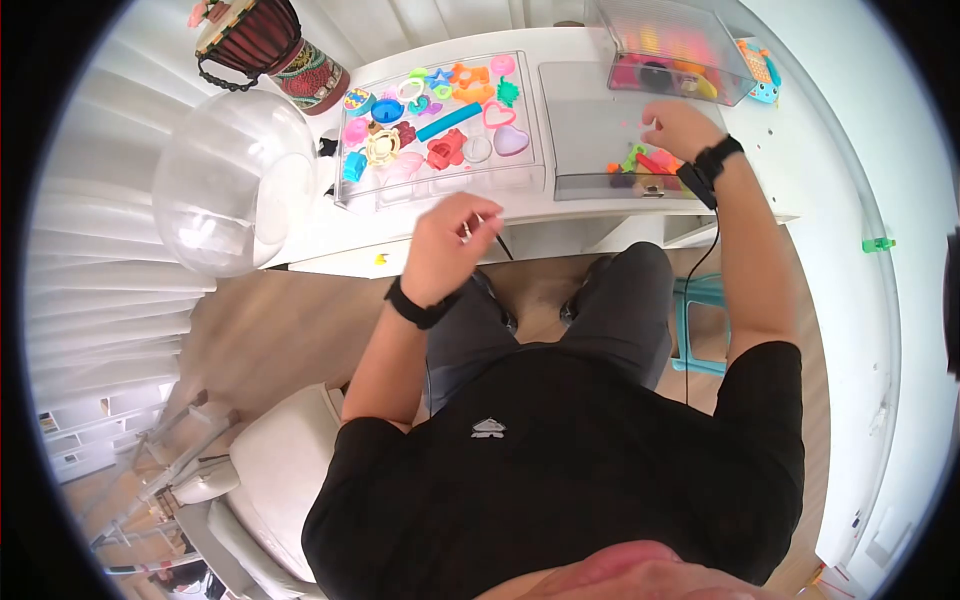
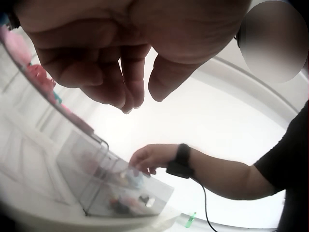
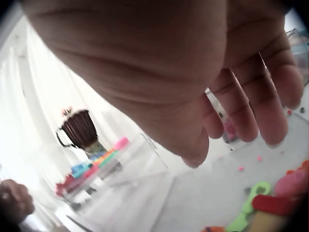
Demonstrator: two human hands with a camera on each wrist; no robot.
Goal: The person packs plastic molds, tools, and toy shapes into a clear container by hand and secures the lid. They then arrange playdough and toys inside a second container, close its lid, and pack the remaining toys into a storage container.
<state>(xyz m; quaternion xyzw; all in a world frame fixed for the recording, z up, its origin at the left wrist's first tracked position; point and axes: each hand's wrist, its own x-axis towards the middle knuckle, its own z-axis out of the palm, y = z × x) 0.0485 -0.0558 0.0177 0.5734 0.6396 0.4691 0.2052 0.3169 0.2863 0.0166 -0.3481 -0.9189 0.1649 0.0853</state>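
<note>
My right hand point(image 1: 682, 130) hangs over a clear plastic bin point(image 1: 580, 187) on the white table, fingers loosely bent and nothing between them. Below it, at the bin's front right, lie a green tool with a looped handle point(image 3: 260, 188), a red-ended piece point(image 3: 273, 205) and several other colourful toys. Small pink bits point(image 3: 259, 158) are scattered on the grey bottom. My left hand point(image 1: 448, 245) hovers before the table's front edge, fingers loosely curled and holding nothing. Nearest to it is a clear tray point(image 1: 535, 150) of colourful moulds and cutters, with a blue roller point(image 1: 450, 122) among them.
A second clear box point(image 1: 735, 65) with colourful contents stands at the back right, beside a blue toy phone point(image 1: 765, 75). At the left are a large transparent globe point(image 1: 215, 190) and a carved drum point(image 1: 310, 75). A teal stool point(image 1: 700, 345) stands under the table's right side.
</note>
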